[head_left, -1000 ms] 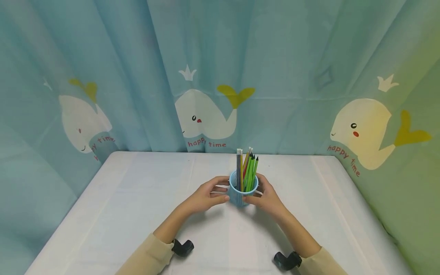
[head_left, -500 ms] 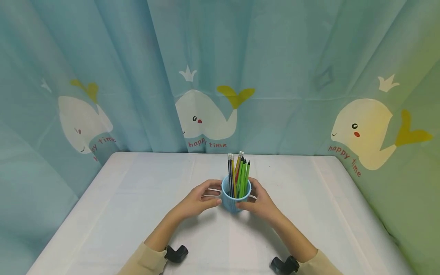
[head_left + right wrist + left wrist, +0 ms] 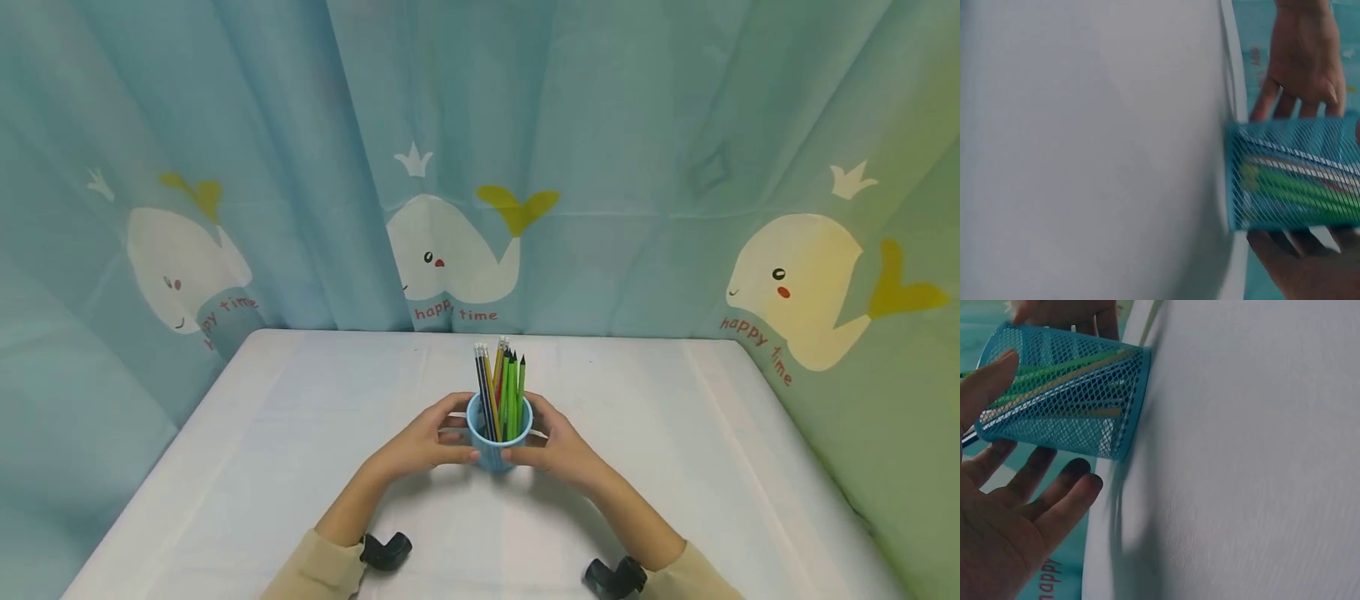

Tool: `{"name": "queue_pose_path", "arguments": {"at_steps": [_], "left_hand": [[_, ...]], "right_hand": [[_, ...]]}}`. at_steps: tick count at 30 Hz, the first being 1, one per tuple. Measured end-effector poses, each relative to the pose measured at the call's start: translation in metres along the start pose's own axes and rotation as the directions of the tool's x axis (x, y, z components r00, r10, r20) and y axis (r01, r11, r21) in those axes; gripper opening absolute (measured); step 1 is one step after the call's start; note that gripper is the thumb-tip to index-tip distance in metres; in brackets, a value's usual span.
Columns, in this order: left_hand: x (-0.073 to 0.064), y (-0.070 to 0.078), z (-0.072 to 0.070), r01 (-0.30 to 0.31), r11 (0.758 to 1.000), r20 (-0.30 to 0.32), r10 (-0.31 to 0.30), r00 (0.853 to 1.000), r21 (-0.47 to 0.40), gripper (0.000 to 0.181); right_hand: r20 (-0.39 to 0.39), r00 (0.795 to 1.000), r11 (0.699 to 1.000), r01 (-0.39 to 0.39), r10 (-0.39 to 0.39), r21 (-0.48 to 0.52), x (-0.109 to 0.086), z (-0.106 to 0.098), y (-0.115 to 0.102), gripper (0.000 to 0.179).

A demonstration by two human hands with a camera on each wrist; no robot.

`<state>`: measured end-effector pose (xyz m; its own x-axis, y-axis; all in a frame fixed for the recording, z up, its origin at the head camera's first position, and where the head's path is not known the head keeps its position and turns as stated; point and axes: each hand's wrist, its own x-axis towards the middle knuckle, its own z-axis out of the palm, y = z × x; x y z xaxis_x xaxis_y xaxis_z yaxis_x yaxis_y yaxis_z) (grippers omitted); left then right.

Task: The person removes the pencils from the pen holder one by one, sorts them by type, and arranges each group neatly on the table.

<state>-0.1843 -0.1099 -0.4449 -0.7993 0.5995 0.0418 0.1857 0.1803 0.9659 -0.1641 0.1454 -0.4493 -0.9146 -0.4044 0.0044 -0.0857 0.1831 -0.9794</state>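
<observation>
A light blue mesh pencil holder (image 3: pixel 491 454) stands upright between my hands near the middle of the table. Several pencils (image 3: pixel 511 400) rise out of it: green ones with dark points up, and striped and yellow ones with their white ends up. My left hand (image 3: pixel 422 442) holds the holder's left side, fingertips on the mesh and thumb at the front. From the right, my right hand (image 3: pixel 562 450) grips it, thumb across the front and fingers partly hidden behind. In the left wrist view the mesh holder (image 3: pixel 1063 394) has its base close to the tabletop.
A white cloth covers the table (image 3: pixel 315 400). Behind it and along the sides hangs a blue-green curtain (image 3: pixel 622 158) with whale prints. Black wrist devices (image 3: pixel 386 552) sit at both cuffs.
The pencil holder has moved left and a little towards me, with both hands following it. My left thumb now reaches the holder's front.
</observation>
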Motion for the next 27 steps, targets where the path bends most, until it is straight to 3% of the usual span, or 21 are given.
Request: {"name": "queue_pose_path", "arguments": {"at_steps": [3, 5, 9, 13, 27], "left_hand": [[0.002, -0.001, 0.003, 0.014, 1.0, -0.012, -0.014, 1.0, 0.001, 0.08], [0.004, -0.002, 0.006, 0.01, 1.0, -0.02, -0.01, 1.0, 0.001, 0.082], [0.009, -0.002, 0.011, 0.012, 1.0, -0.037, -0.013, 0.999, -0.028, 0.085], [0.012, -0.002, 0.013, 0.03, 0.998, -0.067, -0.034, 0.997, -0.051, 0.085], [0.012, -0.011, 0.019, -0.027, 0.996, -0.121, 0.017, 0.993, -0.083, 0.078]], "right_hand": [[0.06, 0.998, 1.0, 0.008, -0.007, -0.016, -0.001, -0.008, -0.004, 0.083], [0.057, 0.998, 0.999, 0.007, -0.005, -0.044, -0.001, -0.014, -0.007, 0.079], [-0.055, 0.998, 0.996, 0.013, -0.018, -0.093, 0.002, -0.022, -0.013, 0.062], [-0.149, 0.988, 0.997, 0.038, -0.047, -0.066, 0.01, -0.025, -0.017, 0.044], [-0.25, 0.964, 0.972, 0.03, -0.09, -0.233, 0.026, -0.02, -0.027, 0.016]]}}
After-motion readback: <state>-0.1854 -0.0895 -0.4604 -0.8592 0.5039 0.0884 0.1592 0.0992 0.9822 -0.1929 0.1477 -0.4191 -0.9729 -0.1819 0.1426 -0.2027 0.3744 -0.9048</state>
